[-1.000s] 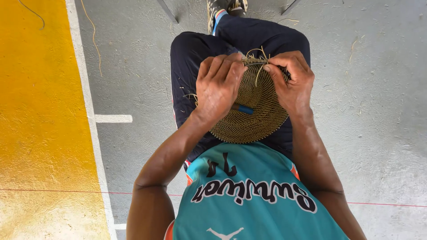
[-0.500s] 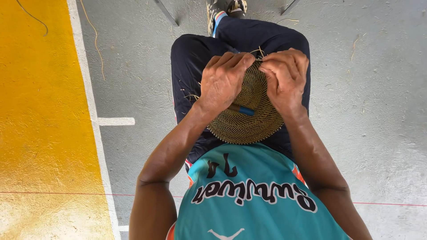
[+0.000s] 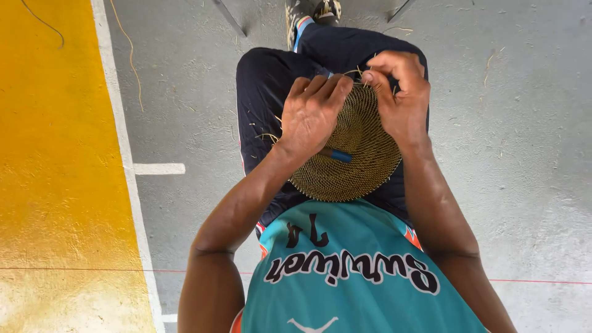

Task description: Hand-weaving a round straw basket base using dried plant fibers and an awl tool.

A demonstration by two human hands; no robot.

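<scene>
A round woven straw disc [image 3: 354, 157], tan and tightly coiled, rests on my lap over dark trousers. My left hand [image 3: 311, 114] lies across its left side and grips its far rim, with a blue tool handle [image 3: 338, 155] sticking out from under the palm. My right hand [image 3: 401, 98] pinches thin straw strands [image 3: 364, 73] at the disc's far edge, fingers closed on them. Part of the disc is hidden under both hands.
I sit above a grey concrete floor [image 3: 524, 123] strewn with bits of straw. A yellow painted band [image 3: 55, 172] edged by a white line [image 3: 123, 154] runs along the left. My shoe [image 3: 308, 12] and metal legs [image 3: 231, 18] show at the top.
Both hands have shifted a little along the disc's far rim. The right hand has risen and now pinches the strands at the edge; the loose strands seen a second ago are drawn in.
</scene>
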